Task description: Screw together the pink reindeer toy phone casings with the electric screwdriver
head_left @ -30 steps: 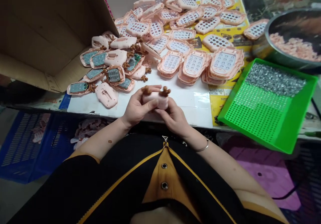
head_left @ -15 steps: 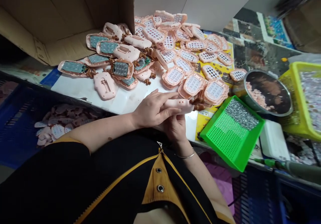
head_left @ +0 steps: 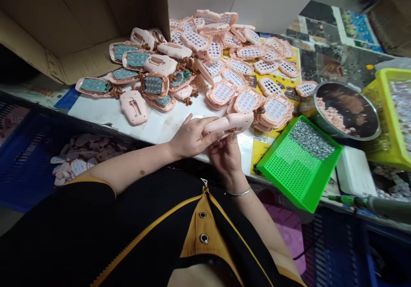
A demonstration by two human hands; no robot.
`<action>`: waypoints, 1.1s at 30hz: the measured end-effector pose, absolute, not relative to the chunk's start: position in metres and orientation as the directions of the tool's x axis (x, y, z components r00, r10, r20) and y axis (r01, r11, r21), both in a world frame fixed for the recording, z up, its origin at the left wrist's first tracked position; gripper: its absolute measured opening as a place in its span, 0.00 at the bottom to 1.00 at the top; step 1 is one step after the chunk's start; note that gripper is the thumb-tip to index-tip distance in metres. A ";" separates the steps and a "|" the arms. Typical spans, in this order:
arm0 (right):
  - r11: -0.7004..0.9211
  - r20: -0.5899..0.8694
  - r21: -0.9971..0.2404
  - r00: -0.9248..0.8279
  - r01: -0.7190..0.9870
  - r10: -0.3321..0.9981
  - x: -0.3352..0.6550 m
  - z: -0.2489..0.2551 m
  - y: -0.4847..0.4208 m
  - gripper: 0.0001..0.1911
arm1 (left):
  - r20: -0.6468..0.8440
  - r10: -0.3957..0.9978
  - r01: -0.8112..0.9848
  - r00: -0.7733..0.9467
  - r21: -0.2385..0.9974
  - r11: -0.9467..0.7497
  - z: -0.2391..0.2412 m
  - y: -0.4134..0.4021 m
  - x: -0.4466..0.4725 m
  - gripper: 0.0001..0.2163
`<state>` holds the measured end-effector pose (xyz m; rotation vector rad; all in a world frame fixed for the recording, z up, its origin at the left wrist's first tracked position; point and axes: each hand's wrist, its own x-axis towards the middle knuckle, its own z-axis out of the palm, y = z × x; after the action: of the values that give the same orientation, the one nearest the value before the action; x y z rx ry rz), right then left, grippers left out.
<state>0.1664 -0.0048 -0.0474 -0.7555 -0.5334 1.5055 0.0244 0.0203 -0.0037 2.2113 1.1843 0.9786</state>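
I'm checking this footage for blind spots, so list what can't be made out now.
Head view: right hand, some fingertips hidden behind the pink casing.
Head view: the casing's far side, turned from the camera.
Head view: cardboard box, cut off by the top and left edges.
Head view: yellow basket, cut off by the right edge.
Head view: markings on the white keypads, too small to read.

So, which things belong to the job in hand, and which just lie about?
Likely the job: casing in left hand, right hand beneath; other casings; keypad fronts; tray of metal bits; bowl of pink bits.
Seemingly lying about: cardboard box; yellow basket; yellow sheet.
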 end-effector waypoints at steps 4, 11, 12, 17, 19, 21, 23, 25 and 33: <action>-0.141 -0.191 -0.741 0.004 -0.656 0.982 0.168 -0.049 -0.005 0.20 | 0.458 0.788 0.573 0.411 0.543 -0.614 -0.001 0.014 0.027 0.26; -0.119 -0.143 -0.797 -0.006 -0.592 0.990 0.172 -0.058 -0.007 0.29 | 0.478 0.758 0.583 0.445 0.488 -0.650 0.008 0.011 0.022 0.26; -0.109 -0.121 -0.811 -0.017 -0.574 0.992 0.173 -0.059 -0.007 0.30 | 0.465 0.761 0.578 0.452 0.497 -0.647 0.010 0.010 0.021 0.29; -0.044 -0.011 -0.872 -0.071 -0.487 0.997 0.170 -0.062 -0.008 0.35 | 0.434 0.774 0.617 0.461 0.471 -0.631 0.022 0.007 0.028 0.31; -0.049 -0.014 -0.882 -0.078 -0.469 0.997 0.170 -0.062 -0.007 0.34 | 0.418 0.783 0.639 0.460 0.456 -0.619 0.028 0.007 0.032 0.27; -0.033 -0.012 -0.904 -0.052 -0.426 0.999 0.175 -0.063 -0.005 0.31 | 0.361 0.813 0.658 0.456 0.479 -0.581 0.034 0.008 0.030 0.25; 0.100 0.064 -0.940 0.119 -0.327 0.991 0.187 -0.065 -0.005 0.25 | 0.280 0.841 0.669 0.463 0.512 -0.539 0.038 0.010 0.023 0.23; 0.296 0.246 -0.948 0.321 -0.118 0.915 0.203 -0.065 -0.006 0.25 | 0.177 0.845 0.677 0.505 0.525 -0.515 0.039 0.013 0.014 0.22; 0.492 0.535 -0.672 -0.096 0.553 0.839 0.213 -0.045 -0.009 0.16 | -0.031 0.793 0.701 0.609 0.488 -0.519 0.014 0.020 0.004 0.17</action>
<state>0.2128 -0.0092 -0.0450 -1.1777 -1.7753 0.3725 0.0044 0.0197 0.0144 2.3788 1.1844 0.2693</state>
